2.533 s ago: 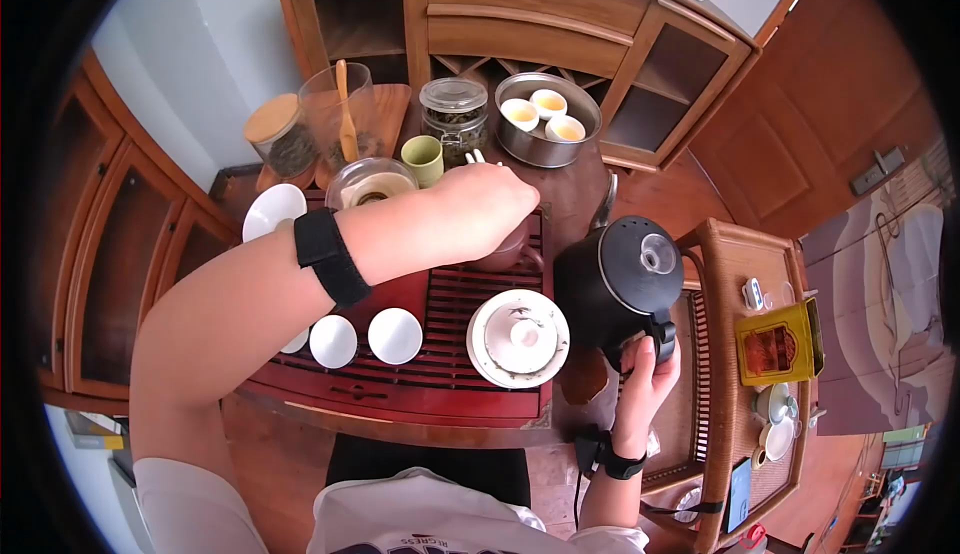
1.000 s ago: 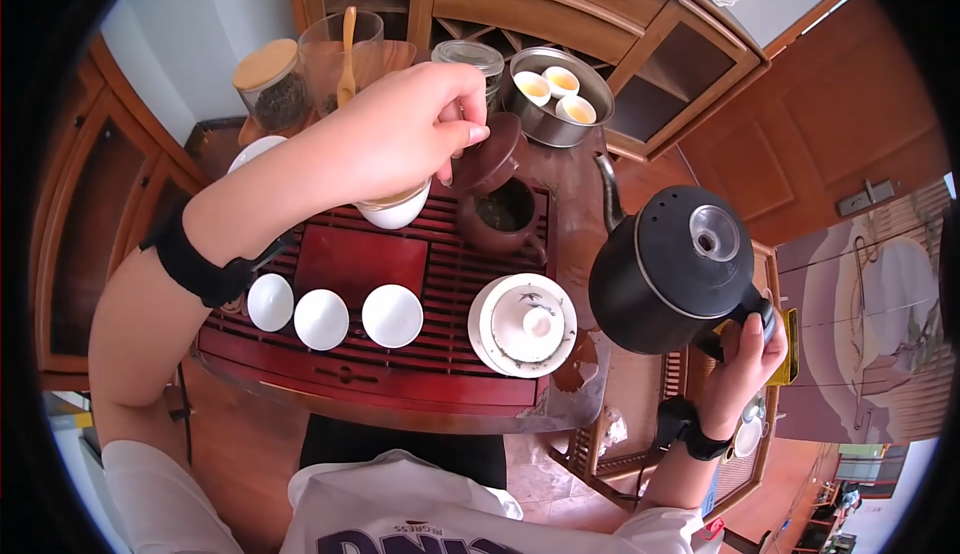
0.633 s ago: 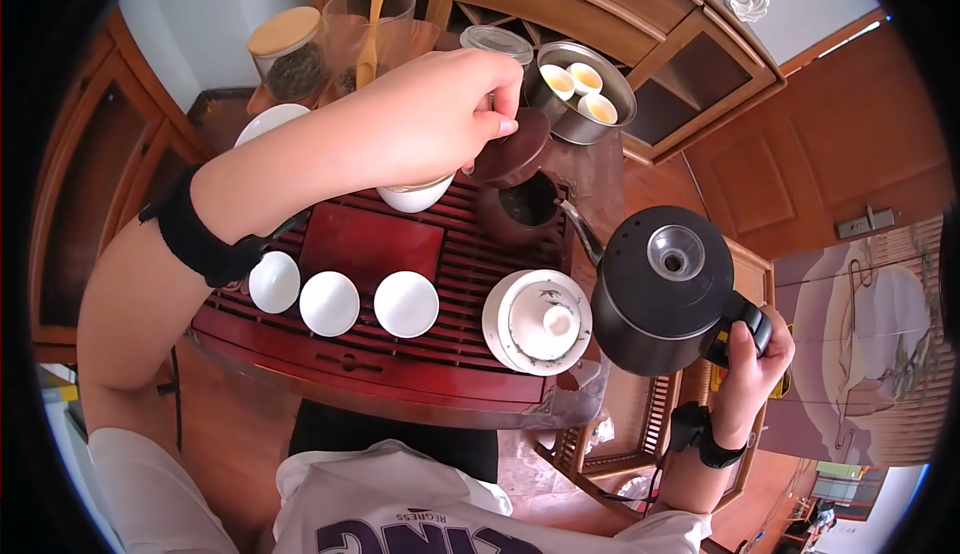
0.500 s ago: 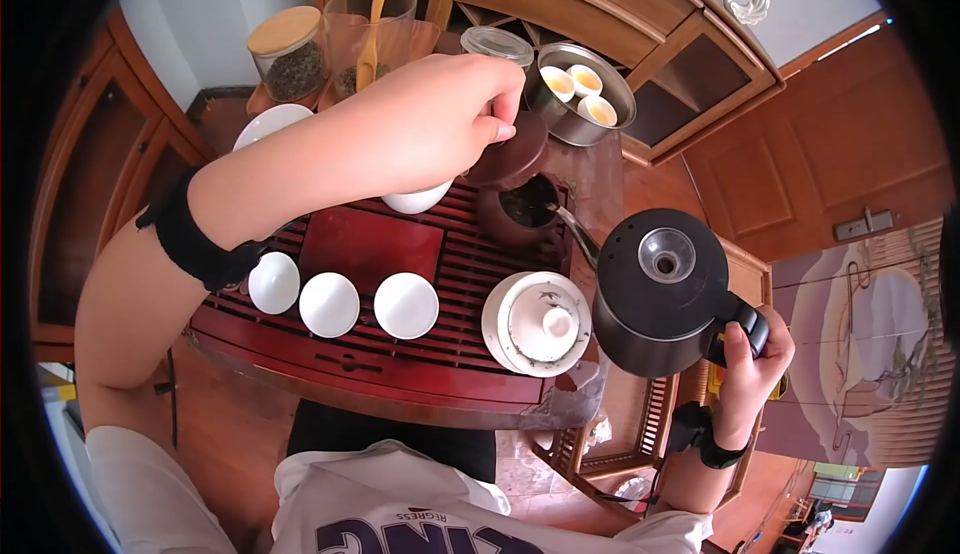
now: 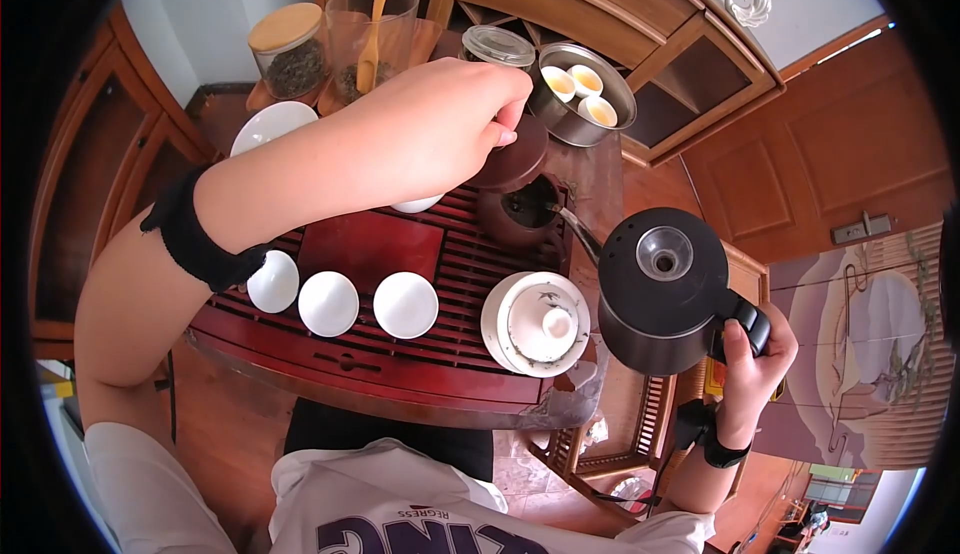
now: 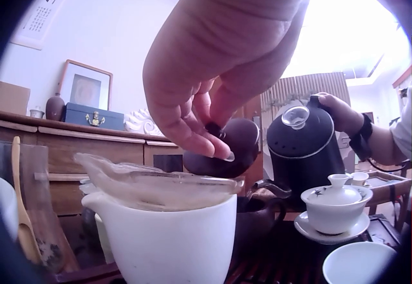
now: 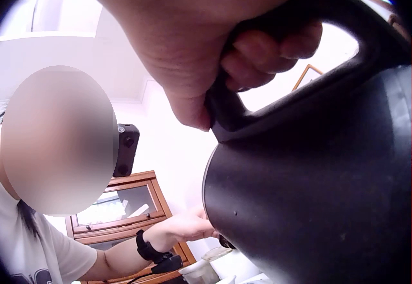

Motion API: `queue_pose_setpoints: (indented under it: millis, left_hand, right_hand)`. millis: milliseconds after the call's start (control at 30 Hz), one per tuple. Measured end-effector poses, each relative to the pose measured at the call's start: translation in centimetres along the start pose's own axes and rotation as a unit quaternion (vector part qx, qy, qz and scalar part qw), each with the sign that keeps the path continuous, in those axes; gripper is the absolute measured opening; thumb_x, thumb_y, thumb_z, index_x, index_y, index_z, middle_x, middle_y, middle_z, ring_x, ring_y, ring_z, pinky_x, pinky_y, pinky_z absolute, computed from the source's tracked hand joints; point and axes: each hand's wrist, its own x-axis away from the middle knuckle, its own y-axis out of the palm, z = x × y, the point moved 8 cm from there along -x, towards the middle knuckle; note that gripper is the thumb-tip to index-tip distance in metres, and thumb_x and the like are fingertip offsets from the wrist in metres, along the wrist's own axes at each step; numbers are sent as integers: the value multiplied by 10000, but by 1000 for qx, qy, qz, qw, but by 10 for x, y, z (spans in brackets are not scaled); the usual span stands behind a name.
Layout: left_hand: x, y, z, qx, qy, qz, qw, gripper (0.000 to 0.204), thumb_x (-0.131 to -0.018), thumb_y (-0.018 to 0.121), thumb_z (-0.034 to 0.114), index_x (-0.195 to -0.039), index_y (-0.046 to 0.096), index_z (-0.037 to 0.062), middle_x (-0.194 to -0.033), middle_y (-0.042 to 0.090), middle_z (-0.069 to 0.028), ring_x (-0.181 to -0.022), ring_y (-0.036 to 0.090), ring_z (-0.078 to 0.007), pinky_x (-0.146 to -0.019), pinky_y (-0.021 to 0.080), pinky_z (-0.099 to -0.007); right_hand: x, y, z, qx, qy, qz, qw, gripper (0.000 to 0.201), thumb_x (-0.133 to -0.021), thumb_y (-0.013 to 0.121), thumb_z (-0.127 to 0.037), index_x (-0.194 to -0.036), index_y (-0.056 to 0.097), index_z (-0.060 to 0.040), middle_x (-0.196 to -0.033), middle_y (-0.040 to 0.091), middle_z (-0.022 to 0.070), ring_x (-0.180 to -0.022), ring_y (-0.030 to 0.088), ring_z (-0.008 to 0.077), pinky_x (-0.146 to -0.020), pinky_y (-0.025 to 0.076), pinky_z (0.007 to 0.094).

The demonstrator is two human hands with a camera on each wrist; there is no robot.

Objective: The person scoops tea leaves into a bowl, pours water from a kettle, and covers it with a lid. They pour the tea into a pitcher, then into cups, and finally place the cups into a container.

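Observation:
My left hand [image 5: 455, 119] pinches the knob of a dark brown teapot lid [image 5: 520, 159]; the left wrist view shows the lid [image 6: 235, 149] tilted in the fingertips. Just below it stands the uncovered brown teapot [image 5: 505, 216], dark leaves visible inside. A black kettle [image 5: 655, 299] is gripped by its handle in my right hand [image 5: 757, 359]. Its thin spout [image 5: 578, 229] reaches to the teapot's opening. In the right wrist view, fingers [image 7: 257, 58] wrap round the kettle handle. The teapot's left side is partly covered by my left hand and the lid.
On the red slatted tea tray [image 5: 370, 244] sit white cups [image 5: 406, 305] and a lidded gaiwan [image 5: 545, 326]. A white pitcher with a strainer [image 6: 174, 242] stands under my left forearm. Behind are jars [image 5: 290, 59] and a metal bowl [image 5: 600, 124] holding three filled cups.
My left hand has lifted the lid off the teapot and holds it above. My right hand has raised the kettle, moved it outward, then brought its spout to the opening.

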Motion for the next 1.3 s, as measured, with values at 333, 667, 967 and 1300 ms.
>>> queue_pose_setpoints:
  millis: [333,667,967,1300]
  left_hand:
    - [-2,1,3,-4,-18,-24,1000,101,-948,589,48,-904,510,3,-747,599,-130,-697,596,-275,-657,458,-400]
    - [-5,3,8,-10,-1,-20,1000,94,-949,580,53,-909,510,3,-767,599,-142,-728,599,-306,-670,455,-424]
    - [-7,4,6,-17,7,-24,1000,112,-945,588,62,-897,516,-8,-777,604,-153,-739,603,-325,-674,457,-435]
    - [-8,2,5,-31,-7,-38,999,109,-950,586,66,-903,524,-10,-769,599,-154,-731,599,-316,-681,464,-428]
  right_hand:
    - [-1,-1,0,-12,0,13,1000,405,-739,849,-313,-785,569,-24,-702,474,-26,-651,402,78,-589,325,243]
    - [-1,0,-9,2,-15,3,1000,428,-725,855,-338,-768,560,-31,-696,475,-24,-644,403,83,-588,323,246]
    - [1,-1,-12,15,-25,8,1000,477,-707,882,-381,-808,591,-16,-709,509,-20,-651,437,73,-584,351,232]
    - [-2,4,-14,16,-44,6,999,474,-707,881,-379,-812,599,-12,-706,510,-17,-640,436,75,-573,350,238]
